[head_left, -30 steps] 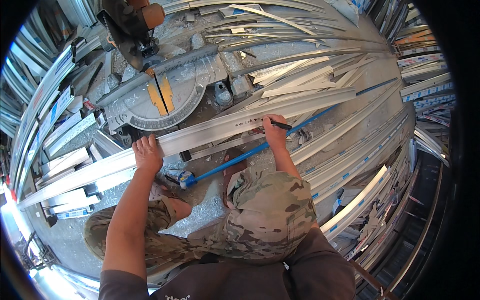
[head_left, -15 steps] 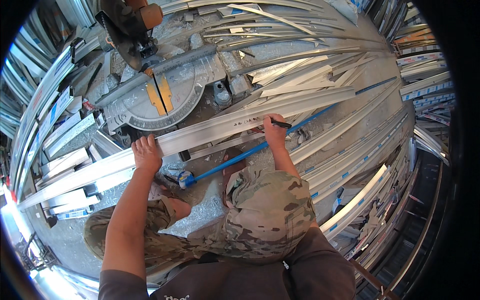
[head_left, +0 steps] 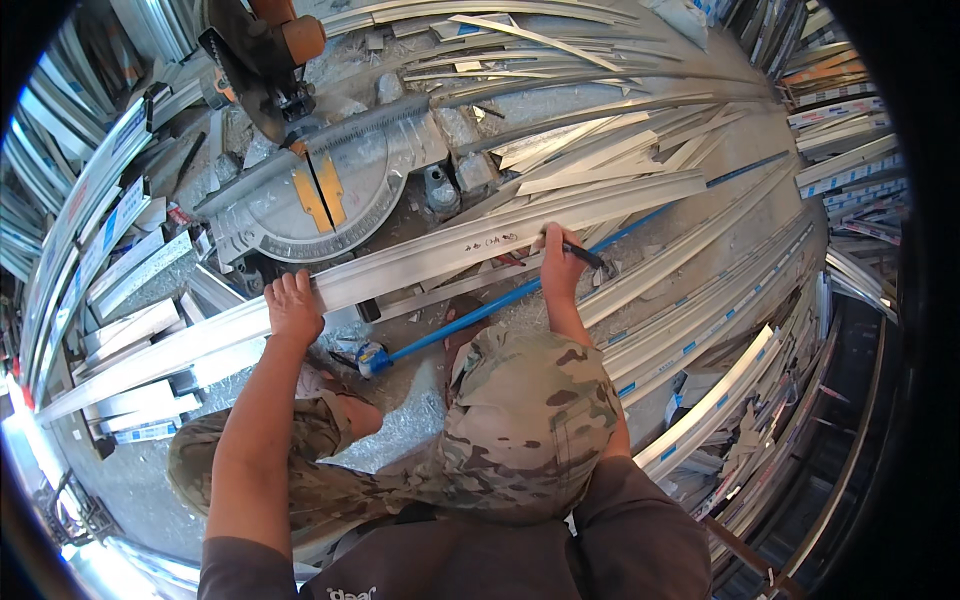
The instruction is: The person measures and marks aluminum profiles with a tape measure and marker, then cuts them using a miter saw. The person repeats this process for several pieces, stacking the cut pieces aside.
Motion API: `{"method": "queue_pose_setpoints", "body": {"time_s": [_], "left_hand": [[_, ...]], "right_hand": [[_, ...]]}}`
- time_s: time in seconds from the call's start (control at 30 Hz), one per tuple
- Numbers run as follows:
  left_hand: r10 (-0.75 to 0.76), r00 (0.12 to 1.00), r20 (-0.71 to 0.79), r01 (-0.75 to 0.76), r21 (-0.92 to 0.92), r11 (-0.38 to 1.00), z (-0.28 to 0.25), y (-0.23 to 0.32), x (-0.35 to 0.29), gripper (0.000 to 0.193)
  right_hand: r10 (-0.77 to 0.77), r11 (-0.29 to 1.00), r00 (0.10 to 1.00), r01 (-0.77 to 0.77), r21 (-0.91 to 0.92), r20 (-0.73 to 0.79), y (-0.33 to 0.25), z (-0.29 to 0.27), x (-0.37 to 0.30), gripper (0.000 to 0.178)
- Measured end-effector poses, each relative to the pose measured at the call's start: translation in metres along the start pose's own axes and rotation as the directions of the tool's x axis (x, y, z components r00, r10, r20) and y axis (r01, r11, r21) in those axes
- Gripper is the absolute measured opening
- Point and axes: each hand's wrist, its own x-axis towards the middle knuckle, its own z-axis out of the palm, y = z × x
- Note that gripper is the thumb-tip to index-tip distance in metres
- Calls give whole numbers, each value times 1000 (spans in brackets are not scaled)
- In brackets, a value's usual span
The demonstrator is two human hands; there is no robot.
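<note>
Head view: left grip (head_left: 294, 306) clamped on metal profile (head_left: 410, 265) extending to both sides, right grip (head_left: 562, 258) closed around marker (head_left: 585, 255).

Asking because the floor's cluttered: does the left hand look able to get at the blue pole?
Probably yes, if the left hand leaves the bar: nothing seen blocks its way to the blue pole.

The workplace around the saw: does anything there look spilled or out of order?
Yes. Shiny metal shavings lie strewn beside the left foot, like spilled waste. Beyond the saw, a pale strip lies slantwise across others, out of line. The long profile under the left hand shows no clear damage.
</note>
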Motion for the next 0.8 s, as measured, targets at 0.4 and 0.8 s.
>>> {"method": "queue_pose_setpoints", "body": {"time_s": [0.4, 0.8], "left_hand": [[160, 947, -280, -237, -269, 934, -52, 69, 8, 76], [385, 848, -363, -507, -345, 790, -36, 42, -35, 61]], "right_hand": [[369, 540, 768, -636, 551, 524, 17, 48, -60, 51], [612, 634, 774, -602, 485, 162, 39, 58, 64, 31]]}}
